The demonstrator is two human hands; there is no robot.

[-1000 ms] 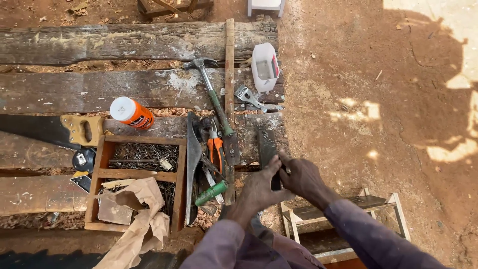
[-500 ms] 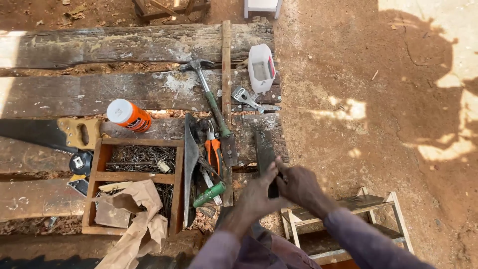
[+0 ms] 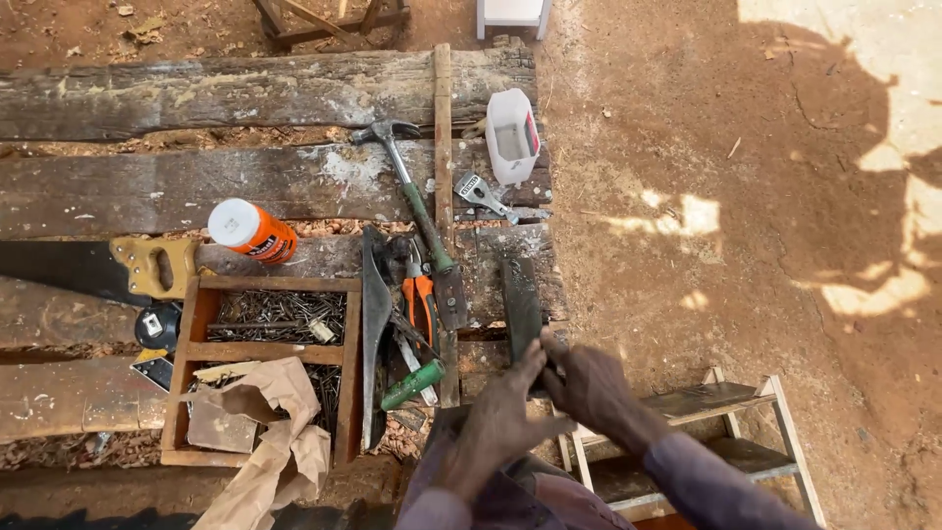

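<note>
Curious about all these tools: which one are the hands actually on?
The dark flat blade, gripped at its near end by both hands; the hammer, pliers and handsaw lie untouched.

Orange bottle (image 3: pixel 253 232) with white cap, green-handled hammer (image 3: pixel 412 196), orange-handled pliers (image 3: pixel 420 299), yellow-handled saw (image 3: pixel 98 267), white jug (image 3: pixel 511 135), red-brown soil (image 3: pixel 736 196).

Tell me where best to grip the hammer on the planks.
Probably the green handle of the hammer, taken from above. It lies flat with its head far from the person and the grip end nearer; pliers crowd the end, so grasp mid-handle.
</note>
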